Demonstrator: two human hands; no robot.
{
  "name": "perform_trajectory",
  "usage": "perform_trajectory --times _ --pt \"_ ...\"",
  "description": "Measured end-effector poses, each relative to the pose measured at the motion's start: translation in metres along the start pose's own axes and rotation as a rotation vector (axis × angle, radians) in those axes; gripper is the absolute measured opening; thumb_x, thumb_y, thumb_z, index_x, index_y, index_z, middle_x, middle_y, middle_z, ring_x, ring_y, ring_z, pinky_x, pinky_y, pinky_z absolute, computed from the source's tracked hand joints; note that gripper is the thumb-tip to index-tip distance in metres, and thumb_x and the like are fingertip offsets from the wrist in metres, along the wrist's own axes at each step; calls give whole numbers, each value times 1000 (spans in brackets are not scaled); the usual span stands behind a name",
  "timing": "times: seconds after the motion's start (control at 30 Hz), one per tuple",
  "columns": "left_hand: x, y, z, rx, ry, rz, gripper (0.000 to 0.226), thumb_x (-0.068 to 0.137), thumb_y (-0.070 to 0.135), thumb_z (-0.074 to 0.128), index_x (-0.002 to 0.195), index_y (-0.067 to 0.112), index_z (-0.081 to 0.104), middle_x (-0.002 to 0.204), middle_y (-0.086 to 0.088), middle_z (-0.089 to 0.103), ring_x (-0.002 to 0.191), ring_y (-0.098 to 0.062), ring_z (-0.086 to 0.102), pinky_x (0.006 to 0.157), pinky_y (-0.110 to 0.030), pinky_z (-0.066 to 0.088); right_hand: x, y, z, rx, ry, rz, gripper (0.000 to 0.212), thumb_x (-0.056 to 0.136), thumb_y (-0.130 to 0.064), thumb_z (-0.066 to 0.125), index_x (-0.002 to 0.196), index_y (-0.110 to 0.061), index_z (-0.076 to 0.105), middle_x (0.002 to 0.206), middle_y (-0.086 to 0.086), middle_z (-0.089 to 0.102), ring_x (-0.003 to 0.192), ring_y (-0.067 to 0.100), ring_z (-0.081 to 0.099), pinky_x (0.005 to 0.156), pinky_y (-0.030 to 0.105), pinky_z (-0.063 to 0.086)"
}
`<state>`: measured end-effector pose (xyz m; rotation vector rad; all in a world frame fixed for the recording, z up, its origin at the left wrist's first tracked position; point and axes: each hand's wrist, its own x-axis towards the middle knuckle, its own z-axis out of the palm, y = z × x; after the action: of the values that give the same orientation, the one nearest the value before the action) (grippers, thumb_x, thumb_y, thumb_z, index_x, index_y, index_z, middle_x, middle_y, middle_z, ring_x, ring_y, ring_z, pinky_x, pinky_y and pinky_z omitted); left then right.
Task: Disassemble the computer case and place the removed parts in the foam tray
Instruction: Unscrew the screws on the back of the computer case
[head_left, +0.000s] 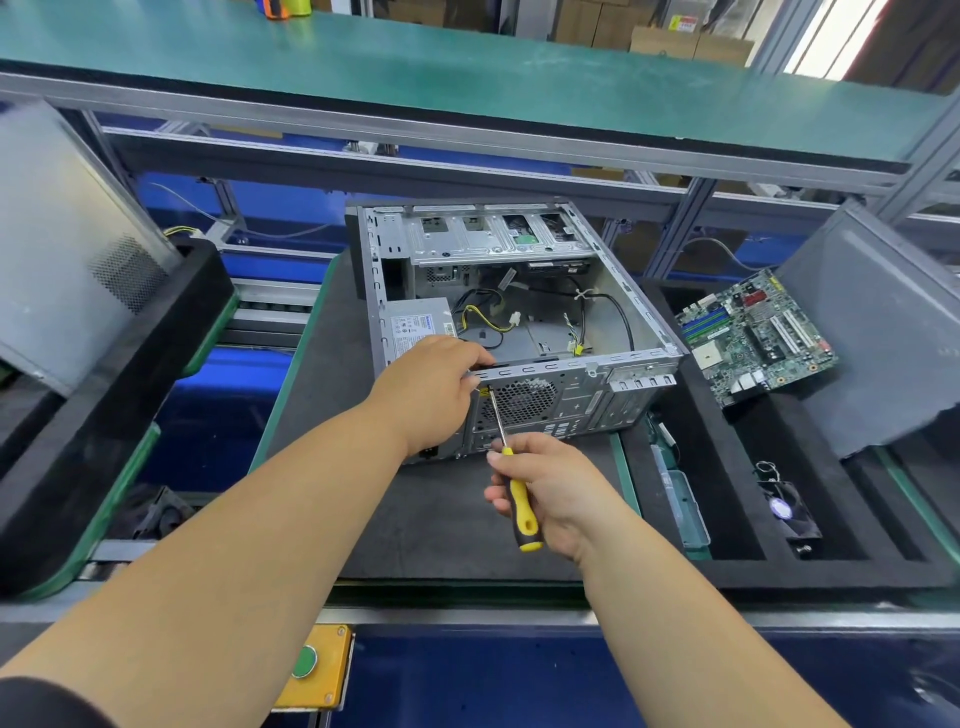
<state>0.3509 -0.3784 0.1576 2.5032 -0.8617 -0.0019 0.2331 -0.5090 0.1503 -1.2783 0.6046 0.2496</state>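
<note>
With our right hand (545, 483) gripping the screwdriver (511, 473) and our left hand (434, 387) clasping the computer case (519, 322) rim, a tilted tip could slip and strip the screw

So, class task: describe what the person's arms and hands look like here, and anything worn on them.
Both forearms are bare from elbow to wrist. The left hand and the right hand wear no gloves, and no rings, watch or wrist strap show. The only clothing in view is a dark sleeve at the bottom left corner, on the left upper arm.
</note>
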Motion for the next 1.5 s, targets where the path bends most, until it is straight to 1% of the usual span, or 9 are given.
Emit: perform_trajectory --times 0.1,0.4,0.6,0.77,0.93,1.07,1.2,1.4,1.5 --pt "1 -1 1 -1 6 2 32 99 19 45 128 27 56 128 5 57 125 -15 41 97 -30 37 3 -7 5 -23 -53 -50 32 95 -8 60 124 -18 49 98 15 72 48 15 57 40 24 42" --pt "2 0 0 -4 10 3 32 98 19 47 128 27 57 127 5 57 124 -15 43 98 -32 40 10 -22 16 -76 -61 -116 42 97 5 38 133 -17 38 84 12 74 44 14 45 39 24 36" --pt "2 -2 -1 -21 3 11 32 99 17 47 128 27 57 125 6 58 124 -15 43 100 -35 41 15 -17 18 -518 95 -224 49 90 4 34 128 -27 39 71 -1 71 42 13 48 40 22 38" --pt "3 -3 1 -22 1 9 32 99 18 47 128 28 57 124 7 57 122 -14 43 97 -31 40 11 -14 14 -963 181 -405 58 83 1 35 130 -33 35 80 3 68 71 23 59 65 38 52" --pt "3 -3 1 -24 8 14 31 99 18 48 127 28 58 123 7 58 120 -14 44 94 -29 38 9 -9 16 -1211 277 -555 51 87 0 43 133 -21 34 66 -1 45 66 27 47 52 35 31" --pt "2 -3 1 -25 10 8 32 99 19 47 127 29 57 124 8 57 121 -13 43 94 -29 38 3 -7 9 -981 152 -477 49 89 -1 37 126 -34 36 79 5 65 67 23 58 59 37 50" --pt "1 -3 0 -23 -5 8 33 100 19 45 129 29 55 128 8 56 125 -12 40 98 -30 38 -3 -4 -10 -568 42 -364 45 97 -4 40 116 -44 44 80 -2 72 47 13 49 43 24 40" --pt "3 3 -5 1 -87 -31 42 100 15 44 140 26 49 135 2 53 133 -18 35 110 -38 34 -15 -3 -57 -338 2 -407 47 97 -2 41 120 -43 46 87 6 73 50 14 48 42 24 38" --pt "1 21 -2 16 81 -33 46 98 18 50 144 24 45 139 3 51 135 -20 33 111 -34 29 -20 -6 -78 -310 -17 -430 45 99 -3 41 124 -40 45 90 7 72 51 14 48 43 25 39"
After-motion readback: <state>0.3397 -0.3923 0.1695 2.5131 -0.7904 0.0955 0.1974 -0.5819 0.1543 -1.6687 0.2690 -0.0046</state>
